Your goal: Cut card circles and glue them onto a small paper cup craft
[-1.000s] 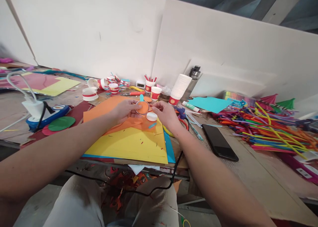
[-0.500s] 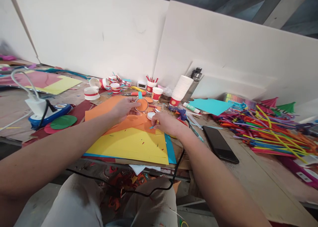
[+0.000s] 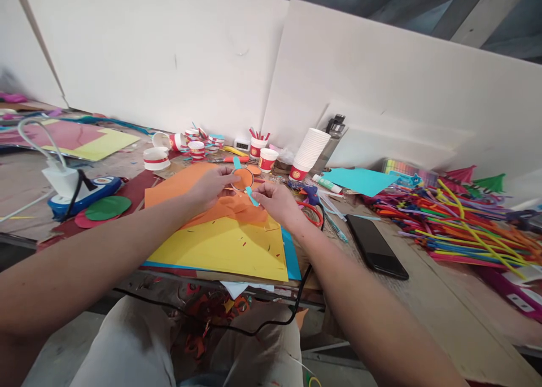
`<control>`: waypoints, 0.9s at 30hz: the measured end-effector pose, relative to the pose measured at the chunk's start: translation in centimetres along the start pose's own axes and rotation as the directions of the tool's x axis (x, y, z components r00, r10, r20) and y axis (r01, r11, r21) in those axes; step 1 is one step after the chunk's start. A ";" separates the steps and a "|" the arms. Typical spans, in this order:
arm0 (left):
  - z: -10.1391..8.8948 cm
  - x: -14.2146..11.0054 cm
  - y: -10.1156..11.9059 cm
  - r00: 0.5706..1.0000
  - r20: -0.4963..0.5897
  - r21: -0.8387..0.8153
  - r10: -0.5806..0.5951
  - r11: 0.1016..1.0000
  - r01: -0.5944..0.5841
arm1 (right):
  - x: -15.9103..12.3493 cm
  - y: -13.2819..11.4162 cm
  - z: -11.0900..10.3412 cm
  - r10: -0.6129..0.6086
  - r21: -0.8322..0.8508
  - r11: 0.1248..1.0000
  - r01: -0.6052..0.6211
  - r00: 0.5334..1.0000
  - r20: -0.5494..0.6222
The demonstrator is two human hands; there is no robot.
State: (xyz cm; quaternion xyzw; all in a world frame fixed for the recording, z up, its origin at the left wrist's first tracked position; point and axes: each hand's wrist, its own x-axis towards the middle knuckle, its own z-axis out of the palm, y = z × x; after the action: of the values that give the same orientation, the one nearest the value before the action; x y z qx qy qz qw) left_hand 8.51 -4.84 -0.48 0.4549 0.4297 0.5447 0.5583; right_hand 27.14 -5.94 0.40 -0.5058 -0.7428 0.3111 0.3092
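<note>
A smooth, flat orange disc [image 3: 243, 179] with a thin, darker rim is standing tilted above the near middle of the worktop [image 3: 440, 308], its round face turning toward the camera. The left hand [image 3: 212, 185] is pinching its left edge between thumb and fingers, and a short, rounded turquoise tab [image 3: 237, 162] is sticking up at its far edge. The right hand [image 3: 277, 201] is holding a narrow turquoise strip [image 3: 252, 196] between its thumb and fingertips, just at the near right edge of the disc; whether strip and disc are touching is hard to tell.

Both forearms are reaching in from the near corners and converging, the wrists staying low over the paper. Beneath them, matte orange sheets [image 3: 169, 190] are overlapping a flat yellow sheet [image 3: 224, 251] dotted with small scraps, and a blue sheet [image 3: 291, 254] is showing along its right edge. To the right, a glossy black phone [image 3: 376, 246] is lying near a heap of fuzzy, bendy stems [image 3: 457, 223], while ribbed white cups [image 3: 311, 149] are leaning in a nested stack at the far side.

Compared with the frame just before, the right hand is sitting farther from the body and closer to the disc, and the strip is now showing clearly in its fingers.
</note>
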 end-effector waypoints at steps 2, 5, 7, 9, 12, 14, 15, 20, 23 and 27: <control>0.3 -0.2 0.0 1.000 0.018 -0.023 0.005 1.000 -0.005 | 0.2 0.3 0.4 0.027 0.074 0.997 -0.026 1.000 -0.010; 0.6 -0.4 0.0 0.999 0.040 -0.037 0.003 0.999 -0.002 | 0.3 0.6 0.6 0.047 0.114 0.993 -0.042 0.998 -0.042; 0.6 -0.4 0.0 0.999 0.054 -0.030 0.002 1.000 0.000 | 0.3 0.6 0.6 0.054 0.105 0.993 -0.048 0.997 -0.054; 0.6 -0.4 -0.1 0.998 0.060 -0.030 0.012 0.999 -0.010 | 0.3 0.5 0.6 0.060 0.084 0.995 -0.055 0.996 -0.060; 0.6 -0.5 -0.1 0.999 0.046 -0.023 0.025 0.999 -0.023 | 0.3 0.5 0.7 0.072 0.051 0.996 -0.068 0.994 -0.077; 0.7 -0.6 -0.1 0.998 0.044 0.011 0.039 0.999 -0.039 | 0.3 0.5 0.8 0.080 0.034 0.996 -0.077 0.993 -0.088; 0.8 -0.7 0.0 0.998 0.048 0.027 0.049 0.998 -0.050 | 0.3 0.5 0.8 0.082 0.025 0.996 -0.080 0.993 -0.090; 0.9 -0.9 0.2 0.996 0.066 0.032 0.056 0.998 -0.059 | 0.3 0.5 0.9 0.098 0.018 0.995 -0.097 0.992 -0.082; 0.7 -0.7 -0.1 0.996 0.075 0.031 0.049 0.998 -0.052 | 0.3 0.5 0.9 0.111 0.022 0.994 -0.109 0.990 -0.087; 0.0 0.0 -0.5 0.997 0.046 0.056 0.063 0.996 -0.066 | 0.4 0.6 0.6 0.124 0.012 0.992 -0.124 0.992 -0.035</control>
State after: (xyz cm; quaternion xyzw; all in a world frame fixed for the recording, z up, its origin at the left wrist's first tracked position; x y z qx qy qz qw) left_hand 8.66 -4.87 -0.91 0.4961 0.4178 0.5399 0.5365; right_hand 26.91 -5.50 -0.39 -0.5549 -0.7029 0.3241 0.3049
